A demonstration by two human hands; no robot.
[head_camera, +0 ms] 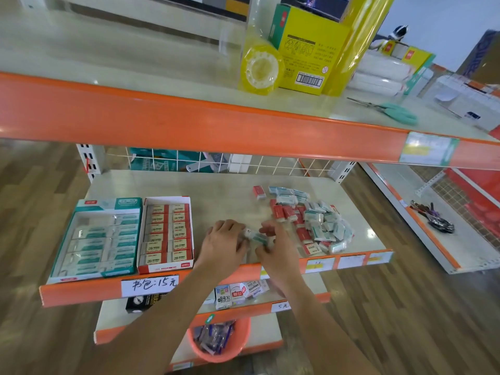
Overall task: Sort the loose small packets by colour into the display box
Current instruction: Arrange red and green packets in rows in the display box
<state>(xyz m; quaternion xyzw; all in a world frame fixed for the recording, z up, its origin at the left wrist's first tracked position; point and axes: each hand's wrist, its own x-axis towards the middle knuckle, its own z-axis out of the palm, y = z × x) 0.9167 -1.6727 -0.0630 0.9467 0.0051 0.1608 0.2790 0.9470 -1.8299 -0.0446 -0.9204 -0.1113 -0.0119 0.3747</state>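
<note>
On the middle shelf [216,190], furthest left, a teal display box [97,239] lies open with rows of teal-and-white packets inside. Touching its right side is a red display box [165,235] holding two columns of red-and-cream packets marked 2B. Below them, on the orange shelf edge, a handwritten price label [149,284] is stuck.

Right of the boxes, near the front edge of the shelf, the two hands meet. The left hand [226,243] lies palm down with its fingers curled towards a teal packet [255,236], and the right hand [273,242] closes on the same packet from the other side — both hands appear to pinch it between them, though the blur hides the exact finger placement.

Further right lies the loose pile of packets [308,220], red and teal mixed together, spread from the middle of the shelf towards its front right corner. One red packet [259,192] sits apart at the pile's back left.

On the upper shelf, a roll of yellow tape [261,69] stands beside a yellow carton [308,52], and teal-handled scissors [389,110] lie to the right. Low down, an orange basket [219,339] holds small wrapped items.
</note>
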